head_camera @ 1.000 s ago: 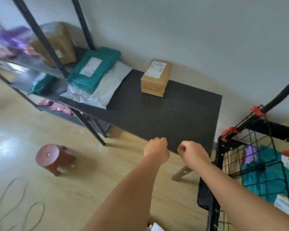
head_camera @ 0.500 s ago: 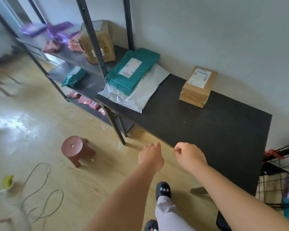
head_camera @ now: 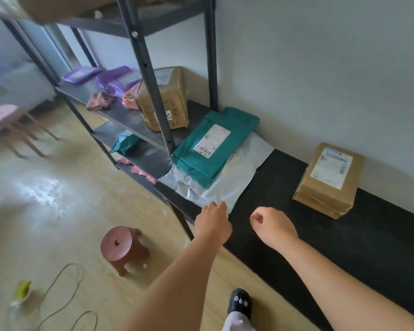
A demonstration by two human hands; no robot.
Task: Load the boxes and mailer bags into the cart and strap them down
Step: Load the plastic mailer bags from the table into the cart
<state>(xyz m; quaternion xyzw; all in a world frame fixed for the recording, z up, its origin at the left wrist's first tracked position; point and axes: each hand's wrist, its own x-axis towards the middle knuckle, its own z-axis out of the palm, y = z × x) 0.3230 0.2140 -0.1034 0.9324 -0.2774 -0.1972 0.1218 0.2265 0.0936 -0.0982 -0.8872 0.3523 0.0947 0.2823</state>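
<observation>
Well, at the far left the shelf [head_camera: 129, 118] carries purple mailer bags [head_camera: 115, 77] and a tall cardboard box [head_camera: 175, 99] behind the rack's upright; those look like later reaches. Next along, the green mailer bag [head_camera: 194, 161] lies on top of the white mailer bag [head_camera: 225, 187], both at the left end of the black worktop [head_camera: 320, 235], with the white one's near corner close to the front edge. That stack seems to be the step in hand.

The left hand [head_camera: 213, 223] hangs right at that corner, its fingers [head_camera: 219, 207] folded under and their tips hidden, so I cannot tell whether it touches or grips the bag. The right hand [head_camera: 273, 226], just beside it over the worktop, is curled into an empty fist.

Both hands would do best to open flat, slide under the white bag from its near edge and lift the two bags level as one, since slick plastic may let the top bag slip off. Further right, the small labelled box [head_camera: 328, 182] sits by the wall, well apart. The cart is not in view.
</observation>
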